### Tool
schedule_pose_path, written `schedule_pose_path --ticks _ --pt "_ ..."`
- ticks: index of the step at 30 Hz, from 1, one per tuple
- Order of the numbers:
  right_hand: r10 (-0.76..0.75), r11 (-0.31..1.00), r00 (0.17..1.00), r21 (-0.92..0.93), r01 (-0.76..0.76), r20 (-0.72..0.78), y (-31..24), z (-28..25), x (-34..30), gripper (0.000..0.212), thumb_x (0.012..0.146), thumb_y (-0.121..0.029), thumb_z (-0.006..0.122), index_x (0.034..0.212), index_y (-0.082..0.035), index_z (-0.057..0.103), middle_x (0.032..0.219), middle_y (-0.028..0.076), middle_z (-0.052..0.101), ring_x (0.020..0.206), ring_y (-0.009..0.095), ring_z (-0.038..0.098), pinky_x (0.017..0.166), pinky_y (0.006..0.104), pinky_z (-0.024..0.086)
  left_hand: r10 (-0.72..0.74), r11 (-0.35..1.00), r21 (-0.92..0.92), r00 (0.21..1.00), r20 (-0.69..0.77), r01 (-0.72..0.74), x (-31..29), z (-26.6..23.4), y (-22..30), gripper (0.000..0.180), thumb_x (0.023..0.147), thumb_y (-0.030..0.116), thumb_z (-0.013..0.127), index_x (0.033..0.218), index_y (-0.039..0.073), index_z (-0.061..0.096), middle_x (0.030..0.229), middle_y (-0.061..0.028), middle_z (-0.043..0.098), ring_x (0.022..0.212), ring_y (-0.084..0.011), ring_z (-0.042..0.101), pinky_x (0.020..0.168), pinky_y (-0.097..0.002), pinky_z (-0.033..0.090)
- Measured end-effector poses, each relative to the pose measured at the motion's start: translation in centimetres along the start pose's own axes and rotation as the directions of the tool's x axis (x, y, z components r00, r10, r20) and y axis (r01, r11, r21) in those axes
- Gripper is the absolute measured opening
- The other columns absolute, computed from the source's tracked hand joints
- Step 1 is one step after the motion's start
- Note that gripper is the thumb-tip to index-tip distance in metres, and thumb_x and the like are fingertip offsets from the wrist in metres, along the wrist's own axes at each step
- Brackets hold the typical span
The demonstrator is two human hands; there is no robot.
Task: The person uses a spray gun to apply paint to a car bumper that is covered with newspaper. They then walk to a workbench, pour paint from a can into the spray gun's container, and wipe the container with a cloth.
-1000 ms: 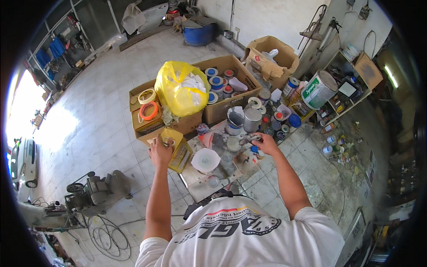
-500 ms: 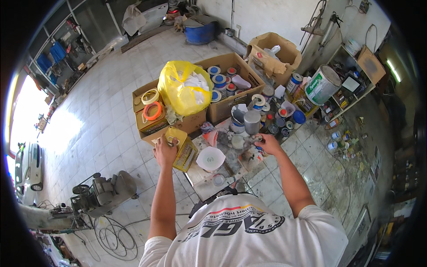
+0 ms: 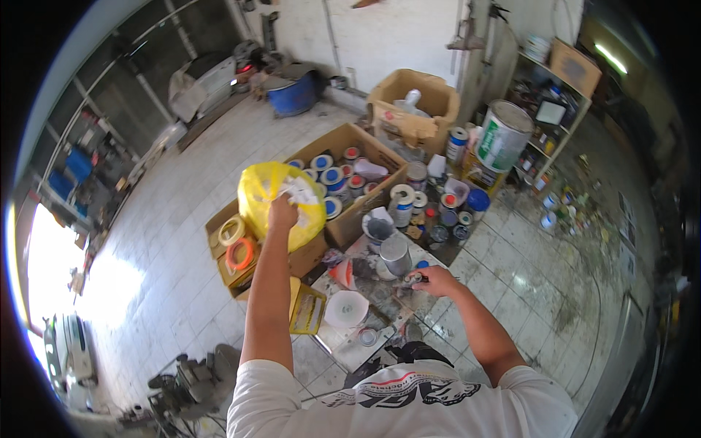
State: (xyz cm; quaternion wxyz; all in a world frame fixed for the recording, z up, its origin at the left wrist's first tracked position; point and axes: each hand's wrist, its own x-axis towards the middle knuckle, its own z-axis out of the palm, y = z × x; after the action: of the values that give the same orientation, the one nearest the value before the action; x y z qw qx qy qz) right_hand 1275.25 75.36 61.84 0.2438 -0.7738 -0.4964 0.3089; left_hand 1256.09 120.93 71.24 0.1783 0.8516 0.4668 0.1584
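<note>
My left hand (image 3: 283, 213) reaches over the yellow plastic bag (image 3: 255, 193), touching the white paper or cloth (image 3: 301, 191) at its mouth. Its fingertips are hidden there. My right hand (image 3: 437, 280) is closed around the handle of a metal spray gun (image 3: 418, 277), whose grey cup (image 3: 395, 255) stands above the worktop. Left of the gun sit an orange-and-white funnel-like piece (image 3: 342, 274) and a white plastic cup (image 3: 346, 309). A yellow rectangular can (image 3: 308, 310) stands at the table's left edge, below my left forearm.
Cardboard boxes hold several paint cans (image 3: 332, 177) and tape rolls (image 3: 239, 253). More cans and a large white-green bucket (image 3: 505, 135) stand at the right. A taller carton (image 3: 412, 109) is behind. An air compressor (image 3: 193, 383) stands on the floor at lower left.
My left hand has left the yellow can and moved up to the yellow bag. My right hand keeps the spray gun, shifted slightly left over the table. The view has tilted.
</note>
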Motion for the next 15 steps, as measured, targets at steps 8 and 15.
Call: schedule_pose_path --ticks 8,15 --pt "0.089 0.991 0.996 -0.099 -0.089 -0.008 3.9 -0.1 -3.8 0.040 0.091 -0.042 0.074 0.131 -0.034 0.069 0.104 0.012 0.075 0.098 0.036 0.070 0.082 0.0491 0.055 -0.250 0.914 -0.196 0.873 0.419 0.356 1.3 3.4 -1.2 0.094 0.079 0.033 0.084 0.159 0.009 0.042 0.115 -0.0171 0.075 0.094 -0.0250 0.077 0.080 -0.0402 0.060" --pt "0.094 0.995 0.990 -0.027 -0.097 -0.108 5.0 -0.8 -4.0 0.041 0.090 -0.039 0.077 0.129 -0.032 0.070 0.099 0.012 0.075 0.094 0.036 0.071 0.080 0.0474 0.055 -0.062 0.972 0.208 0.740 0.670 -0.108 5.0 1.7 -3.5 0.080 0.087 0.026 0.076 0.158 0.008 0.041 0.110 -0.0176 0.076 0.092 -0.0295 0.076 0.078 -0.0451 0.058"
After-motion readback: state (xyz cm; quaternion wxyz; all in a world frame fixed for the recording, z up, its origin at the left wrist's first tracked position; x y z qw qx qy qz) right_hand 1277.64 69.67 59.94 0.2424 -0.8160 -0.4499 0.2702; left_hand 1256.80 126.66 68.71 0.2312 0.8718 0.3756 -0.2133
